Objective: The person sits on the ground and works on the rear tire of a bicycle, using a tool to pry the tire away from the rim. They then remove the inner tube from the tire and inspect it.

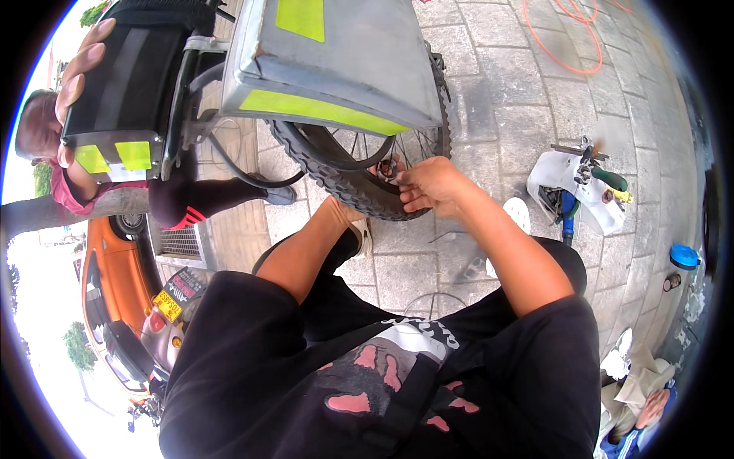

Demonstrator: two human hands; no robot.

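Note:
A knobby black tire [329, 172] on a spoked wheel stands before me, partly covered by a grey metal box [336, 69] with yellow-green strips. My right hand [432, 186] is at the tire's near right side, fingers curled in a pinch; what lies between the fingertips is too small to make out. Right beside those fingertips, inside the rim, sits a small round dark part [388, 170]. My left hand [342, 209] reaches behind the tire from the left. The tire hides most of its fingers, though a fingertip seems to show by the round part.
On the left, another person's hand [80, 65] rests on a black box [122, 84] on the same vehicle. A white tub of tools [562, 191] stands on the paving at right. An orange hose [581, 65] curls farther off; a blue lid [684, 257] lies far right.

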